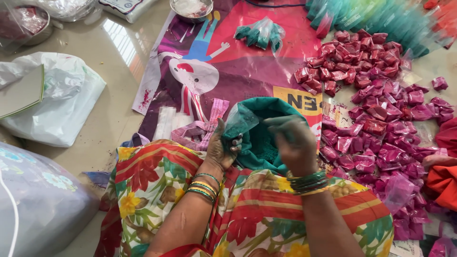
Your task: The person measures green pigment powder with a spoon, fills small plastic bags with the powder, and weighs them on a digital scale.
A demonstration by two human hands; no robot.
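A large clear bag of green powder (259, 143) rests open in my lap, on flowered cloth. My left hand (221, 150) pinches the bag's left edge and holds it open. My right hand (295, 143), dusted with green, is curled over the bag's mouth; whether it holds powder or a small packet is hidden. Both wrists carry green and gold bangles.
Several small magenta powder packets (381, 109) are heaped on the floor at right. A clear bag of green packets (261, 33) lies on the printed mat (238, 71). A metal bowl (191, 8) stands at top. White plastic bags (57, 100) sit left. Another person's orange cloth (442, 183) shows at right.
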